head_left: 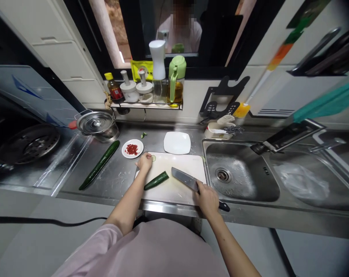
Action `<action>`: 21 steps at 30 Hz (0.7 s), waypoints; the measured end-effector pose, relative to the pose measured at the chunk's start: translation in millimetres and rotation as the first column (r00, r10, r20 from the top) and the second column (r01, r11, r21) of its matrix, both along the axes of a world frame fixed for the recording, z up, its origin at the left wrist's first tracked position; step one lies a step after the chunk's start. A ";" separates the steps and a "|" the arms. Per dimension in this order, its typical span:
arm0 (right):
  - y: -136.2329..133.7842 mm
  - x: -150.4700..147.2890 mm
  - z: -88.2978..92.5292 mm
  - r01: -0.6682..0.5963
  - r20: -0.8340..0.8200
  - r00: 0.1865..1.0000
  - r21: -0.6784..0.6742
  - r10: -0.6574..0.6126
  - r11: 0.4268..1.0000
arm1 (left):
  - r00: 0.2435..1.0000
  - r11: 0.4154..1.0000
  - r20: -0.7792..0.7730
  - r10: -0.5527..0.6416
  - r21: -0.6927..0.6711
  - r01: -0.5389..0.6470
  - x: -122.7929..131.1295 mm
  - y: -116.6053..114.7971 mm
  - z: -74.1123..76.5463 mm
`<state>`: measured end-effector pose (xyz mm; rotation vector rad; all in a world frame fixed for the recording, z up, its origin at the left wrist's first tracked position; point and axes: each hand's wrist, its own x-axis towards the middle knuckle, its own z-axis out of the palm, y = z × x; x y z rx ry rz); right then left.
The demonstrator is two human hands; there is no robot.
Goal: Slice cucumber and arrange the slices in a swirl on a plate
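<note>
My right hand (208, 199) grips the black handle of a kitchen knife (184, 177), its broad blade over the right part of a white cutting board (174, 196). A cut piece of cucumber (157, 181) lies on the board, left of the blade and apart from it. At the board's upper left corner, my left hand (144, 162) has its fingers pinched at a thin, pale cucumber slice (154, 158). Just beyond that hand, a small white plate (141, 143) holds chopped red pieces, likely chili. A whole cucumber (101, 163) rests on the steel counter to the left.
Behind the board is a white square plate (177, 142), with green scraps (143, 135) nearby. A lidded steel pot (97, 125) stands at left, before the stove (28, 144). The sink (240, 169) lies right. Seasoning bottles line a wall rack (148, 106).
</note>
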<state>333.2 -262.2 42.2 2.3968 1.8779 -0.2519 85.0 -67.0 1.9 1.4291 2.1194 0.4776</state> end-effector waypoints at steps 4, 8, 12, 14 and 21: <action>-1.2 0.7 0.6 0.004 0.003 1.000 -0.008 -0.004 1.000 | 0.997 0.999 -0.067 -0.035 0.010 0.036 -0.3 6.6 -1.5; -2.6 1.4 1.3 0.008 0.004 1.000 -0.004 -0.008 1.000 | 0.987 0.997 -0.147 -0.067 0.032 0.072 0.0 10.8 -5.2; -2.9 2.5 0.7 0.007 -0.005 1.000 -0.005 -0.007 1.000 | 0.970 0.992 -0.220 -0.103 0.052 0.117 0.7 12.4 -7.9; -2.7 2.8 -0.1 0.006 -0.007 1.000 -0.007 -0.006 1.000 | 0.963 0.990 -0.244 -0.111 0.060 0.130 0.4 12.2 -8.3; -1.9 0.7 -1.4 0.012 -0.021 1.000 0.000 -0.012 1.000 | 0.953 0.983 -0.270 -0.138 0.078 0.165 -0.7 10.7 -6.9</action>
